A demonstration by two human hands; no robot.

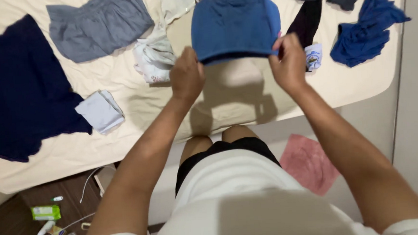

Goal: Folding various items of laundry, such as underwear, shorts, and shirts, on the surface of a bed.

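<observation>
I hold a blue garment (234,21) up above the cream bed (135,95), folded over so its near edge hangs between my hands. My left hand (186,77) grips the left end of that edge and my right hand (290,61) grips the right end. Its shadow falls on the sheet just below. A white patterned cloth (154,55) lies beside my left hand, and a dark garment with a white sock-like piece (313,55) lies by my right hand.
On the bed: a large navy garment (16,90) at left, grey shorts (99,25), a small folded pale-blue cloth (101,111), a crumpled blue cloth (365,30), grey and red clothes at top right. A pink cloth (308,162) lies on the floor. A dark side table (17,216) holds small items.
</observation>
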